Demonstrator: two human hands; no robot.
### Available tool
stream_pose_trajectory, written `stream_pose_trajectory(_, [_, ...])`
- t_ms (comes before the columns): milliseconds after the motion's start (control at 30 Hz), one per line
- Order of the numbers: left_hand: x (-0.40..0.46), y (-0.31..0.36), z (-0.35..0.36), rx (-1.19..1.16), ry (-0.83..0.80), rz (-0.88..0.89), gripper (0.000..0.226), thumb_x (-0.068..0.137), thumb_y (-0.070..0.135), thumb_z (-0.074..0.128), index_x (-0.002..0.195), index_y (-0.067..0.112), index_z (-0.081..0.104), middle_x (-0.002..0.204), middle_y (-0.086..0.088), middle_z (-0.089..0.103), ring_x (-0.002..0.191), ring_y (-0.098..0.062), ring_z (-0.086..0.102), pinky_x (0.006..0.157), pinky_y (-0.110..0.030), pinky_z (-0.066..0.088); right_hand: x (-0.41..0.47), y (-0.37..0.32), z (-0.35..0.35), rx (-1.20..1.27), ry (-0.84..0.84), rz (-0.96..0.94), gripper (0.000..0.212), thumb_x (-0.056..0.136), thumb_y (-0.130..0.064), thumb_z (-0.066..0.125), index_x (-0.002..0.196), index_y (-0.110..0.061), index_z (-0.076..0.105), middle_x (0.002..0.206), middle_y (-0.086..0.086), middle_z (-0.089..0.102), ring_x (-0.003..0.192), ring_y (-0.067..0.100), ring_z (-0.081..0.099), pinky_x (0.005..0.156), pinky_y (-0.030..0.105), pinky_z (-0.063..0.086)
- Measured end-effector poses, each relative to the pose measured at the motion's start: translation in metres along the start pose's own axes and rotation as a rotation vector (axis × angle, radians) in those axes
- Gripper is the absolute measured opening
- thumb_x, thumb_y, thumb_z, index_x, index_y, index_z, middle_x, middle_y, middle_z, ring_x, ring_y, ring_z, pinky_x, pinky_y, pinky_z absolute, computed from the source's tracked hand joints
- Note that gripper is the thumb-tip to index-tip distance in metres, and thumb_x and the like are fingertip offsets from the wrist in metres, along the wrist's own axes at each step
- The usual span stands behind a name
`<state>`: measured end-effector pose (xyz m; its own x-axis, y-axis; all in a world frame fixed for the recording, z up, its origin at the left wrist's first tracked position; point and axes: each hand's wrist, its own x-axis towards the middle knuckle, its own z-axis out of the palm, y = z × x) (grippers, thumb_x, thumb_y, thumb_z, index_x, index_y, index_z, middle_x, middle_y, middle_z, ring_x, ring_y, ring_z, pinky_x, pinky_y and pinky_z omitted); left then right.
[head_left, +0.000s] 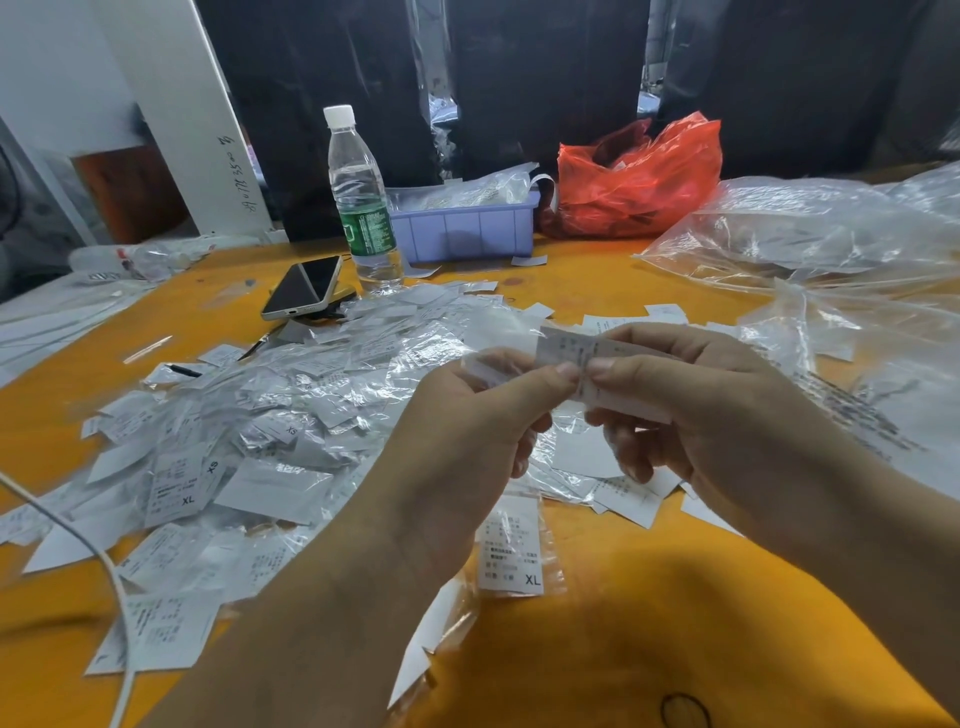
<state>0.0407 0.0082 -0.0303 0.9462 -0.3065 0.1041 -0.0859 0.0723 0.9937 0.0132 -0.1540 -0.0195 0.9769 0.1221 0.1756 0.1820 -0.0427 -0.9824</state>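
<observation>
Above the yellow table (613, 291) both hands pinch one white printed label (566, 347) that sits partly in a small clear plastic sleeve (493, 358). My left hand (472, 436) holds it between thumb and fingers on the left side. My right hand (696, 405) pinches it with thumb on top on the right side. Under and left of the hands spreads a heap of bagged size labels (249, 441), some marked XL or XS. One bagged XL label (511, 545) lies alone below my hands.
A water bottle (363, 202), a phone (304, 286), a purple bin (467, 228) and a red plastic bag (639, 176) stand at the back. Large clear bags (810, 234) fill the right side. A white cable (111, 571) crosses the left front.
</observation>
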Motion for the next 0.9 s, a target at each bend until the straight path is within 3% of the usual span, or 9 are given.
stream_pose_trajectory(133, [-0.001,-0.001,-0.001,0.009,-0.018,-0.010,0.006,0.081,0.023,0.075,0.078,0.019,0.074,0.055,0.007,0.049,0.048,-0.005,0.042,0.048,-0.019,0.036,0.001,0.001,0.000,-0.021,0.004,-0.030,0.009,0.086,-0.013,0.065,0.081,-0.007,0.068,0.058,0.001,0.058,0.048,0.012,0.049,0.043,0.022,0.040])
stream_pose_trajectory(233, [-0.001,-0.003,-0.001,0.016,-0.041,-0.014,0.030,0.072,0.031,0.073,0.092,0.009,0.073,0.058,0.007,0.049,0.050,-0.005,0.041,0.049,-0.018,0.037,0.002,0.003,0.000,-0.045,0.026,-0.067,0.009,0.085,-0.013,0.068,0.078,-0.009,0.069,0.058,0.002,0.059,0.048,0.012,0.048,0.045,0.024,0.040])
stream_pose_trajectory(300, [-0.001,-0.002,-0.001,0.019,-0.039,-0.003,0.024,0.074,0.030,0.074,0.090,0.012,0.074,0.059,0.007,0.049,0.051,-0.006,0.042,0.049,-0.019,0.037,0.003,0.002,-0.003,-0.016,0.027,-0.053,0.017,0.073,-0.024,0.074,0.076,-0.008,0.069,0.057,0.003,0.058,0.047,0.012,0.049,0.044,0.023,0.042])
stream_pose_trajectory(367, [-0.001,-0.001,-0.002,0.013,-0.015,-0.005,0.016,0.081,0.025,0.075,0.090,0.011,0.073,0.057,0.008,0.048,0.050,-0.005,0.041,0.049,-0.019,0.037,0.004,-0.001,-0.006,0.025,-0.020,-0.005,0.027,0.064,-0.028,0.073,0.080,-0.006,0.070,0.058,0.004,0.059,0.049,0.013,0.051,0.045,0.021,0.044])
stream_pose_trajectory(500, [0.001,0.000,-0.005,-0.024,0.033,-0.001,0.007,0.087,0.017,0.067,0.091,0.013,0.071,0.055,0.008,0.047,0.047,-0.004,0.041,0.046,-0.019,0.037,0.006,-0.006,-0.011,0.032,-0.146,0.051,0.035,0.068,-0.020,0.065,0.098,-0.002,0.070,0.069,0.009,0.065,0.054,0.017,0.056,0.047,0.024,0.048])
stream_pose_trajectory(767, [0.000,0.000,-0.003,-0.026,-0.006,-0.020,0.011,0.089,0.022,0.066,0.093,0.017,0.075,0.055,0.010,0.039,0.046,-0.004,0.036,0.045,-0.016,0.035,0.005,-0.002,-0.005,0.001,-0.104,-0.001,0.023,0.067,-0.027,0.074,0.076,-0.006,0.072,0.059,0.007,0.059,0.050,0.014,0.052,0.044,0.022,0.044])
stream_pose_trajectory(833, [0.000,0.001,-0.004,-0.049,0.013,-0.015,0.011,0.089,0.021,0.066,0.090,0.020,0.076,0.054,0.010,0.039,0.045,-0.004,0.036,0.044,-0.016,0.035,0.006,-0.002,-0.009,0.042,-0.110,0.013,0.014,0.071,-0.020,0.081,0.077,-0.009,0.074,0.061,0.007,0.061,0.051,0.016,0.053,0.045,0.023,0.045])
stream_pose_trajectory(900, [0.001,0.002,-0.005,-0.087,0.040,-0.017,0.011,0.089,0.019,0.066,0.088,0.018,0.077,0.053,0.010,0.039,0.045,-0.004,0.036,0.043,-0.016,0.034,0.007,-0.004,-0.012,0.083,-0.076,0.006,0.002,0.072,-0.015,0.074,0.073,-0.015,0.075,0.063,0.008,0.061,0.051,0.017,0.054,0.045,0.024,0.046])
